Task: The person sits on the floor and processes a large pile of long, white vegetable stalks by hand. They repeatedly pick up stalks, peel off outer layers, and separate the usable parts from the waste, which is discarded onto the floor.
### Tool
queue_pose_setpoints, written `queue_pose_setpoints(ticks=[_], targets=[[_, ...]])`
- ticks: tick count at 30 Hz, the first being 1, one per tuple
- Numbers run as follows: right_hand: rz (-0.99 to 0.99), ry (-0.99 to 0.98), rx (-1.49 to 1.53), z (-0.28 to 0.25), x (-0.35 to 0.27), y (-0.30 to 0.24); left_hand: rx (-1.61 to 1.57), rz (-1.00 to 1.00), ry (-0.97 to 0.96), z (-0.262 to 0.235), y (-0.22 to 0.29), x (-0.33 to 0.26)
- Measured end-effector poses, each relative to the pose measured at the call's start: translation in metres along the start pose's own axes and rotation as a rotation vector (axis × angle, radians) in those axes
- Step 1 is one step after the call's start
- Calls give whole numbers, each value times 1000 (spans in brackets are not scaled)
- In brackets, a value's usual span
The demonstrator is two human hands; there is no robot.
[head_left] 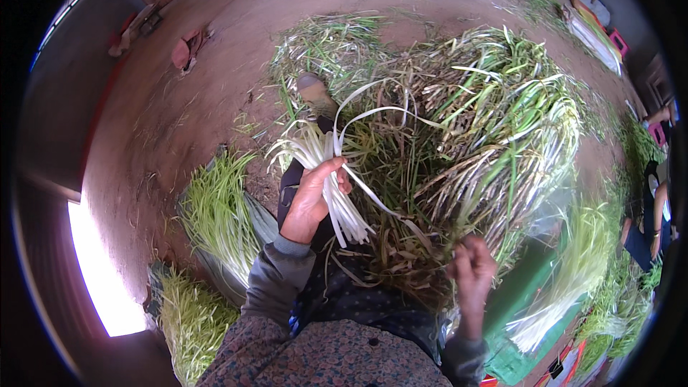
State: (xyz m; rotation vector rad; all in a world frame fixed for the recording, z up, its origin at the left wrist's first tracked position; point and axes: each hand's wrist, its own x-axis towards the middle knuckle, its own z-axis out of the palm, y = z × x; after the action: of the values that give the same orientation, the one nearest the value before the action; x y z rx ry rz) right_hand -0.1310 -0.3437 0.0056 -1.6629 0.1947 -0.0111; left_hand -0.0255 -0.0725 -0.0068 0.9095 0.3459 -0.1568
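Note:
My left hand (pixel 315 193) is closed around a bunch of pale chive-like stalks (pixel 349 216) in front of my lap. The white ends point down to the right, and a few long flat leaves loop out above the hand. Lower right, my right hand (pixel 473 269) is raised with its fingers curled together, slightly blurred. A greenish wisp shows by its fingertips, but what they hold is unclear. Between and beyond the hands lies a large heap of long green and white stalks (pixel 516 122) mixed with brown, dry leaves.
Sorted bundles of light green stalks (pixel 218 208) lie on my left, with more yellowish greens (pixel 190 322) nearer. On my right, a pale bundle (pixel 566 279) rests on a green crate-like surface (pixel 516 315). Another person's arm (pixel 658 218) shows at the far right. A pinkish cloth (pixel 188 49) lies on the floor.

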Motion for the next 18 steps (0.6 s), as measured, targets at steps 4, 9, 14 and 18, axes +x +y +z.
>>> queue_pose_setpoints(ticks=[4,9,14,18], targets=[[-480,-114,-268,66,39,5,-80,-31,-42,12,3,-10],[-446,-414,-340,93,60,27,-14,-82,-94,9,-8,-23],[77,-662,22,91,50,42,222,-121,-263,15,-27,-29],[227,-675,166,66,32,40,257,-125,-103,25,-21,-30]])
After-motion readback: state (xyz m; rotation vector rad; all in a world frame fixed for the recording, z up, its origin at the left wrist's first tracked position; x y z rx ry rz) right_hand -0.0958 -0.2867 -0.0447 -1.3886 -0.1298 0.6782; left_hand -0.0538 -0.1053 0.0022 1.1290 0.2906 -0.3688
